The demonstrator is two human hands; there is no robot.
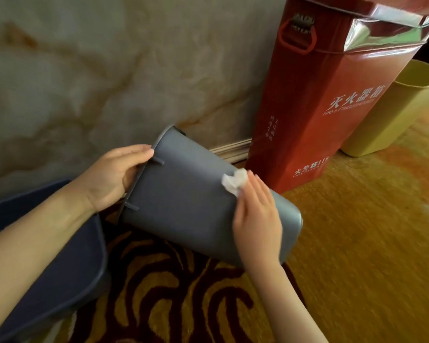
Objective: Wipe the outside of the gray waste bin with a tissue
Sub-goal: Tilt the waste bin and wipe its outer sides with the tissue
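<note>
The gray waste bin (188, 201) is tipped on its side in mid-frame, its rim to the left and its base to the right. My left hand (117, 177) grips the rim at the bin's open end and holds it off the floor. A crumpled white tissue (234, 180) lies on the bin's upper side wall near the base. My right hand (255, 216) lies flat on that wall and presses the tissue under its fingertips.
A tall red fire extinguisher box (320, 102) stands right behind the bin against the marble wall (84, 70). A yellow bin (391, 112) is at the right beyond it. A dark blue bin (60, 268) lies under my left forearm. Patterned carpet (357, 243) covers the floor.
</note>
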